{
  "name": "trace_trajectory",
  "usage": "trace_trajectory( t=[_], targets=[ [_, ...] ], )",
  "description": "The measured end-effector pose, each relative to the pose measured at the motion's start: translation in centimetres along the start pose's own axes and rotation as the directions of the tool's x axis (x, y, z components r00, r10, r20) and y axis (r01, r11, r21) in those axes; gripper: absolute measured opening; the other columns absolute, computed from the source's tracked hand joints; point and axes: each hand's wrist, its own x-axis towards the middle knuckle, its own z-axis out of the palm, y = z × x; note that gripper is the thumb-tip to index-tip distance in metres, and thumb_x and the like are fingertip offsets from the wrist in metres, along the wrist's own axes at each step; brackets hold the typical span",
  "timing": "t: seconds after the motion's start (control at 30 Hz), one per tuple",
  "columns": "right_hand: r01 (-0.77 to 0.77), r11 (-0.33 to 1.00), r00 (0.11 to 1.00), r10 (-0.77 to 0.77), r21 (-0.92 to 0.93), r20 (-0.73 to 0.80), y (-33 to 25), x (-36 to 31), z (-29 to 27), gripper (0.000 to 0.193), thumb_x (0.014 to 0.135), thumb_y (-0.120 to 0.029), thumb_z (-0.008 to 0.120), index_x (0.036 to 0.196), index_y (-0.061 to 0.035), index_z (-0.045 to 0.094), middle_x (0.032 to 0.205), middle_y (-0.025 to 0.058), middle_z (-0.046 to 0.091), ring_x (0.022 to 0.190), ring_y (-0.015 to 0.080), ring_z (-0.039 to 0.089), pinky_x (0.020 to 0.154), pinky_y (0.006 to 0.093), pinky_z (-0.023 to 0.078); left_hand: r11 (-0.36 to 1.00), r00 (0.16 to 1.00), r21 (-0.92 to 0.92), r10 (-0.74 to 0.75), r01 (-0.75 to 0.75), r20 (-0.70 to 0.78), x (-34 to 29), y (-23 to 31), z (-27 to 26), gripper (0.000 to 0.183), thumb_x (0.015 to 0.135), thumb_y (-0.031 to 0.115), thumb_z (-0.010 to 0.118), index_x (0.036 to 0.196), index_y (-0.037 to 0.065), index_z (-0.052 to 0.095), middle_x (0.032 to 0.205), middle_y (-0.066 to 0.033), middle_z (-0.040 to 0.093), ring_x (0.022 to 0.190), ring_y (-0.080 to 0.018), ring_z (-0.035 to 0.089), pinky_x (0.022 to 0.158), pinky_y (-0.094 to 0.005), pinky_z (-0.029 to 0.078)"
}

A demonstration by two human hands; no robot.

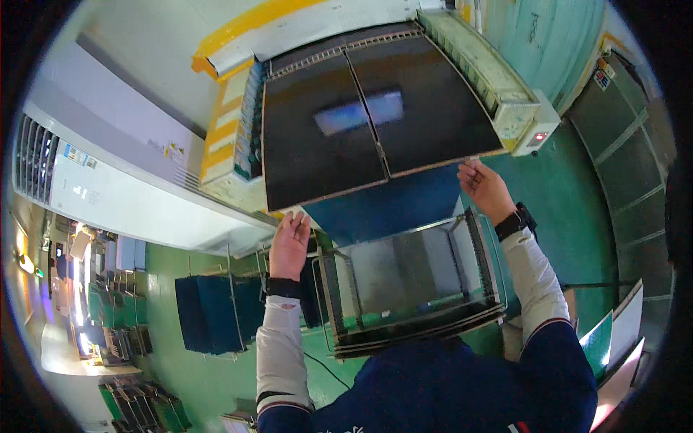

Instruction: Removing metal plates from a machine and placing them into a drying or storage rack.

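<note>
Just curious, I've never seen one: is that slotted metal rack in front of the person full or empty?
Empty, apparently: the slotted rack shows bare space between its side walls, with no panels seen in it.
</note>
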Motion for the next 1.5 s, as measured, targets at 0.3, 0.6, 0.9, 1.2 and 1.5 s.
trace_trajectory(
  t=[0.3, 0.6, 0.9, 1.2, 1.5],
  targets=[
    [-0.173, 0.985, 0.985, 0.173, 0.014, -0.005, 6.6, -2.0, -1.8, 0.019, 0.095, -0.022, 0.062, 0.102, -0.0041, 0.062, 0.094, 0.0068, 0.066, 0.087, 0.02, 0.067, 0.076, 0.0327, 0.056, 0.998, 0.996, 0.019, -0.059, 0.06, -0.073, -5.6, -1.1, -3.6, 0.04, 0.1, 0.018, 0.056, 0.135, 0.001, 0.048, 0.126, -0.0145, 0.06, 0.119, -0.0277, 0.056, 0.103, -0.0372, 0.047],
    [-0.267, 0.545, 0.879, 0.476, -0.795, 0.032, 17.8, -13.2, -2.9, 0.03, 0.091, -0.033, 0.066, 0.102, -0.0054, 0.068, 0.093, 0.0067, 0.07, 0.084, 0.017, 0.067, 0.072, 0.032, 0.054, 0.875, 0.923, 0.37, -0.187, 0.312, -0.336, -17.8, -5.4, -8.0, 0.041, 0.095, 0.022, 0.064, 0.128, 0.0, 0.054, 0.114, -0.0121, 0.065, 0.104, -0.026, 0.065, 0.093, -0.036, 0.05],
    [0.362, 0.012, 0.774, 0.553, -0.932, 0.308, 18.6, -20.0, -1.7, 0.053, 0.081, -0.048, 0.071, 0.113, -0.0058, 0.066, 0.108, 0.0149, 0.065, 0.104, 0.0344, 0.06, 0.09, 0.0429, 0.047, 0.503, 0.892, 0.736, -0.243, 0.453, -0.382, -28.0, -8.8, -13.0, 0.053, 0.086, 0.016, 0.075, 0.134, 0.004, 0.055, 0.116, -0.009, 0.064, 0.104, -0.0173, 0.062, 0.09, -0.0315, 0.05],
    [0.406, -0.027, 0.841, 0.401, -0.914, 0.362, 18.6, -21.3, -0.5, 0.055, 0.082, -0.042, 0.073, 0.122, -0.0071, 0.06, 0.115, 0.0156, 0.061, 0.111, 0.037, 0.057, 0.094, 0.0457, 0.045, 0.554, 0.902, 0.725, -0.131, 0.41, -0.411, -27.9, -10.6, -12.4, 0.052, 0.087, 0.014, 0.074, 0.134, 0.007, 0.055, 0.11, -0.0083, 0.066, 0.09, -0.014, 0.065, 0.074, -0.0274, 0.055],
    [0.56, 0.053, 0.758, 0.369, -0.827, 0.537, 19.6, -22.2, -0.9, 0.041, 0.08, -0.033, 0.074, 0.112, -0.0089, 0.066, 0.118, 0.0137, 0.061, 0.112, 0.0355, 0.057, 0.095, 0.0447, 0.045, 0.581, 0.927, 0.739, -0.074, 0.34, -0.369, -27.7, -12.1, -15.1, 0.047, 0.088, 0.016, 0.074, 0.129, 0.002, 0.057, 0.103, -0.0071, 0.068, 0.087, -0.0115, 0.065, 0.071, -0.025, 0.052]
  ],
)
